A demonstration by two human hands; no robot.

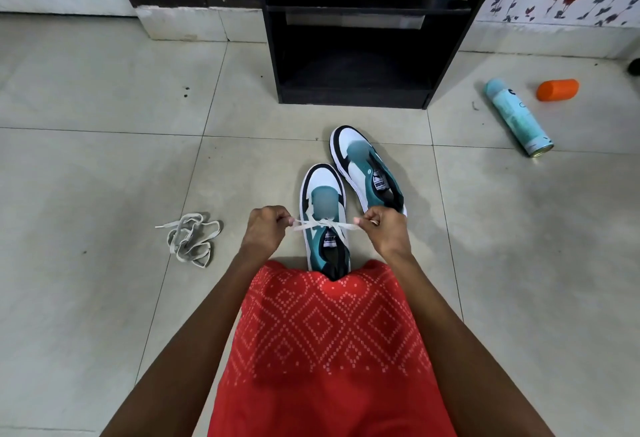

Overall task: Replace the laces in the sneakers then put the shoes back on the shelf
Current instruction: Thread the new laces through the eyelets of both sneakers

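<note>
On floor (pixel 104 159) by shelf (pixel 346 97), lacing near sneaker (pixel 322 177): left hand (pixel 265 229), right hand (pixel 384 229) pinching lace (pixel 325 224) ends; probably crossing them upward next.

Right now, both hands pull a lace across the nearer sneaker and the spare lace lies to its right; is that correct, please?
Not quite: the head view shows the spare lace lying left of the nearer sneaker, not right. The left hand and right hand do pull a lace across it.

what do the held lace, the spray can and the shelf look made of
Held lace: flat woven fabric, matte off-white. Spray can: likely metal, shiny rim at its base, teal printed coat. Shelf: probably laminated board, dark, smooth, square-edged.
</note>
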